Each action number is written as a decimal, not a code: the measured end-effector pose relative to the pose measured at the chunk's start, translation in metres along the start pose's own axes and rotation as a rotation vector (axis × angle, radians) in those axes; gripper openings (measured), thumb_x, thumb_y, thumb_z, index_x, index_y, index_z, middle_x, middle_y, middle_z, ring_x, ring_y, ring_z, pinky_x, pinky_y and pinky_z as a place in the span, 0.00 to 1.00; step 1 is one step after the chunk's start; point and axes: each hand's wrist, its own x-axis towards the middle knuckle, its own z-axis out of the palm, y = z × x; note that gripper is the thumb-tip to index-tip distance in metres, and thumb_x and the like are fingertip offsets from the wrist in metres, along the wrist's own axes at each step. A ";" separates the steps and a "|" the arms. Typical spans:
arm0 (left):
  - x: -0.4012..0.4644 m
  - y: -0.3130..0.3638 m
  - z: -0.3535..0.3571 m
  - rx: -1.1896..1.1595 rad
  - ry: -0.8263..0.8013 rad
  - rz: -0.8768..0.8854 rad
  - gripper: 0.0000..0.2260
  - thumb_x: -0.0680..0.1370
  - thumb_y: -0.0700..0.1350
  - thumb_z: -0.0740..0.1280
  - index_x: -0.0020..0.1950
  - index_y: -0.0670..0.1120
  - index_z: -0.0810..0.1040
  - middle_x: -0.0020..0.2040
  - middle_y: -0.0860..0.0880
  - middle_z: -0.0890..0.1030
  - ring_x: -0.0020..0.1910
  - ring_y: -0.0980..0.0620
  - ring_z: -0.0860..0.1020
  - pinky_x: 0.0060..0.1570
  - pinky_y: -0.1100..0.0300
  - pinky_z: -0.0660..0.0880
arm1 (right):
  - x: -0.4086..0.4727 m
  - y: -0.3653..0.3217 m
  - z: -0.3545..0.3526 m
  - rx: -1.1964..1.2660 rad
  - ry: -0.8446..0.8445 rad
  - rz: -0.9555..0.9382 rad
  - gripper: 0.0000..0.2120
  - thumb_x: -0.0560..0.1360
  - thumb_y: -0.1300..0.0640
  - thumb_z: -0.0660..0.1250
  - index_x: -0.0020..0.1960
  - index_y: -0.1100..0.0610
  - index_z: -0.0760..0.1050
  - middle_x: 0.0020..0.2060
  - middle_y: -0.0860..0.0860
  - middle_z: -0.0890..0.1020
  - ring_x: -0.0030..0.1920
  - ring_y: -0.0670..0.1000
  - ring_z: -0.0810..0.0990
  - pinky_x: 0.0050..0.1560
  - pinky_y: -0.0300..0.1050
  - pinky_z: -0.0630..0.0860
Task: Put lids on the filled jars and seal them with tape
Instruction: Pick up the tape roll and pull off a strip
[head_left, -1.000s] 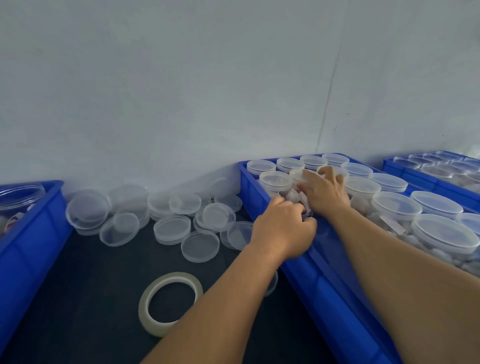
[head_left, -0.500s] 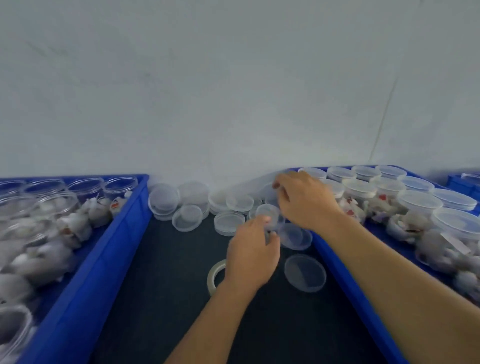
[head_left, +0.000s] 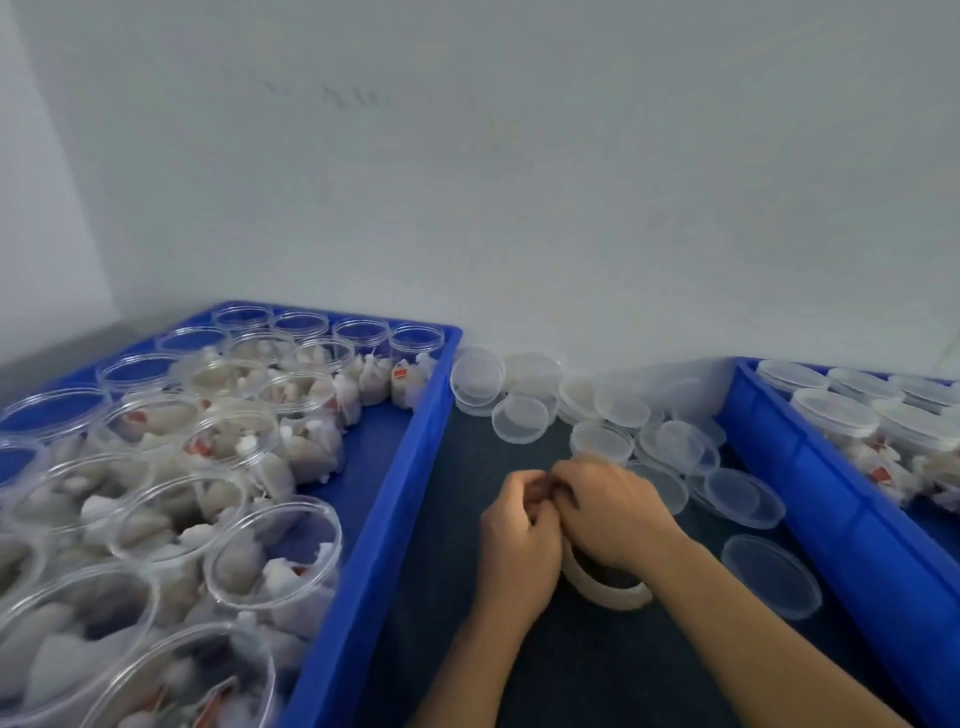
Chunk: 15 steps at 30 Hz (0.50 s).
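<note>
A roll of clear tape (head_left: 608, 592) sits on the dark table between two blue crates. My right hand (head_left: 610, 514) curls over its top and grips it. My left hand (head_left: 514, 545) is pressed against the right one, fingers curled and pinching at the roll's upper edge; the fingertips hide each other. The left crate (head_left: 415, 452) holds several open jars (head_left: 270, 556) filled with white packets, with no lids. The right crate (head_left: 810, 467) holds several filled jars with lids on (head_left: 831, 410).
Several loose clear lids (head_left: 519, 415) lie scattered on the table along the white wall and beside the right crate, one (head_left: 774, 577) just right of my right forearm. Bare dark table surface (head_left: 571, 675) lies in front of my hands.
My hands left the lidded jars in the right crate, moved left over the loose lids, then came down together on the tape roll. The view swung left, showing the crate of open jars.
</note>
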 end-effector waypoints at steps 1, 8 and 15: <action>0.004 0.001 -0.004 -0.060 0.059 0.002 0.10 0.83 0.44 0.65 0.57 0.59 0.80 0.50 0.59 0.86 0.52 0.64 0.83 0.48 0.69 0.77 | 0.007 -0.009 -0.008 0.017 0.039 -0.009 0.08 0.82 0.50 0.59 0.53 0.45 0.77 0.50 0.45 0.77 0.49 0.51 0.79 0.50 0.54 0.78; 0.021 -0.009 -0.026 -0.242 0.216 -0.059 0.16 0.89 0.53 0.57 0.77 0.61 0.70 0.68 0.67 0.75 0.66 0.71 0.73 0.63 0.67 0.71 | 0.105 -0.095 -0.049 0.159 0.184 -0.128 0.12 0.82 0.52 0.61 0.63 0.47 0.79 0.61 0.49 0.80 0.58 0.54 0.79 0.55 0.51 0.77; 0.023 -0.002 -0.034 -0.056 0.335 0.136 0.27 0.88 0.51 0.58 0.84 0.68 0.55 0.82 0.72 0.57 0.80 0.72 0.55 0.80 0.56 0.57 | 0.187 -0.142 -0.037 0.012 0.044 -0.094 0.27 0.80 0.52 0.63 0.78 0.47 0.69 0.73 0.51 0.74 0.73 0.57 0.69 0.66 0.54 0.71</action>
